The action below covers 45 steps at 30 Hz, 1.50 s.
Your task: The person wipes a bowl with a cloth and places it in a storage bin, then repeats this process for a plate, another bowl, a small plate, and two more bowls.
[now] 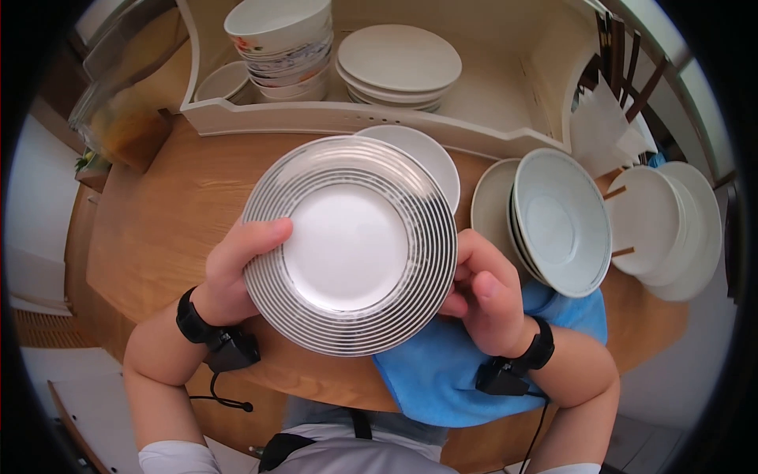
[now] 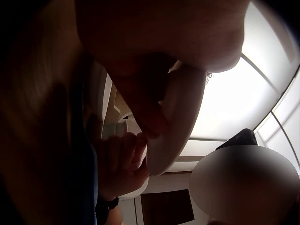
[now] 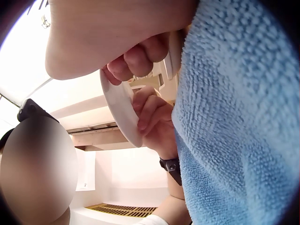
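Observation:
A white plate (image 1: pixel 345 245) with silver rings round its wide rim is held above the table, face up toward the head camera. My left hand (image 1: pixel 237 261) grips its left side, thumb over the rim and fingers underneath, as the left wrist view shows. At the plate's right edge is my right hand (image 1: pixel 491 296), its curled fingers (image 3: pixel 136 63) at the rim and its thumb off the plate's face. A blue towel (image 1: pixel 466 379) lies under the right wrist and hangs over the table's front edge. Behind the ringed plate, a white dish (image 1: pixel 422 158) is partly hidden.
A cream shelf unit (image 1: pixel 505 130) stands at the back, with stacked bowls (image 1: pixel 280 47) and stacked plates (image 1: pixel 399 59). Leaning light bowls (image 1: pixel 562 225) are to the right, beside plates in a rack (image 1: pixel 647 221). Chopsticks (image 1: pixel 632 63) stand back right; a jar (image 1: pixel 130 126) is back left.

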Each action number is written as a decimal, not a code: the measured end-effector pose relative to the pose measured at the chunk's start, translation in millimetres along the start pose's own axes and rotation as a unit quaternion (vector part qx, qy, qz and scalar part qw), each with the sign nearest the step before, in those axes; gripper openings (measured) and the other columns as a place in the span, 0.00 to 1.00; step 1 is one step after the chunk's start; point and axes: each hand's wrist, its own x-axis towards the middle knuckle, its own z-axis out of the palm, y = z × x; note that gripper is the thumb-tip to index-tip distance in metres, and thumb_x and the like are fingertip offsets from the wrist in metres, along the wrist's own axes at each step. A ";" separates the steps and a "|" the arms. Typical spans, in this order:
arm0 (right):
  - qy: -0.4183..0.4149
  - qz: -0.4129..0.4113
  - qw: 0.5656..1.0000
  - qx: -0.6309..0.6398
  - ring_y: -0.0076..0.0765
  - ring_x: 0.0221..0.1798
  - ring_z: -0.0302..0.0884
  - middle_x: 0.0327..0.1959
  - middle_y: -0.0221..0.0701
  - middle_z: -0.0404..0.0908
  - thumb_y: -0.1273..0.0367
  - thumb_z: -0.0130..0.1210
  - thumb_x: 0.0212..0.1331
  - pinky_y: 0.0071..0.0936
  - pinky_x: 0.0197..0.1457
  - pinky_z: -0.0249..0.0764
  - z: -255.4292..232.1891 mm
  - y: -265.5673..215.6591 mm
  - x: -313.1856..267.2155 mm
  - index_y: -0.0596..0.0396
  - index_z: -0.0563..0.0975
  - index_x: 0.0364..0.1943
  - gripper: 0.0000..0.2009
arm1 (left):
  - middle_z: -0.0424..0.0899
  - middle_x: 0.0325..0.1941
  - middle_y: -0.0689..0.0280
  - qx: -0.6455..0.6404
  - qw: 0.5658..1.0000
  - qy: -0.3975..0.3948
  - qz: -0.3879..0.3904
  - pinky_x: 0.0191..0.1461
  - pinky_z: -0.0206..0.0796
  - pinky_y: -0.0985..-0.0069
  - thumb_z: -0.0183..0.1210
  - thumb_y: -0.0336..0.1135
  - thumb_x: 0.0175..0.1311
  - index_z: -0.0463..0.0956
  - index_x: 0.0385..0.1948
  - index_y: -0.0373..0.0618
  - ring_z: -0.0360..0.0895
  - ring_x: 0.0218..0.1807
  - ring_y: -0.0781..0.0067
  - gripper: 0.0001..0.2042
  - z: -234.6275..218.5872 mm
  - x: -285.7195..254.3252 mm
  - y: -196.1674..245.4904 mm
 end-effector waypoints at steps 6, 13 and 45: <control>-0.003 0.035 0.999 0.016 0.13 0.23 0.56 0.28 0.21 0.67 0.67 0.44 0.77 0.16 0.26 0.56 3.5 -1.1 5.4 0.57 0.69 0.50 0.09 | 0.75 0.65 0.53 0.088 0.996 0.013 -0.012 0.70 0.65 0.67 0.54 0.37 0.69 0.60 0.70 0.34 0.74 0.65 0.63 0.29 5.1 7.2 -0.7; 0.051 0.116 0.992 -0.021 0.14 0.23 0.62 0.30 0.22 0.71 0.65 0.45 0.76 0.15 0.26 0.62 11.0 -9.6 11.3 0.58 0.68 0.56 0.13 | 0.77 0.63 0.59 0.158 0.986 0.018 -0.048 0.68 0.65 0.70 0.59 0.35 0.69 0.64 0.66 0.35 0.74 0.63 0.69 0.27 2.3 4.5 -4.7; 0.058 0.113 0.990 -0.069 0.24 0.21 0.75 0.30 0.35 0.79 0.68 0.40 0.77 0.18 0.23 0.68 16.8 -9.9 16.6 0.58 0.57 0.63 0.16 | 0.83 0.54 0.60 0.122 0.990 0.046 0.054 0.59 0.70 0.76 0.47 0.40 0.77 0.74 0.55 0.30 0.79 0.53 0.75 0.19 -10.2 18.8 -10.4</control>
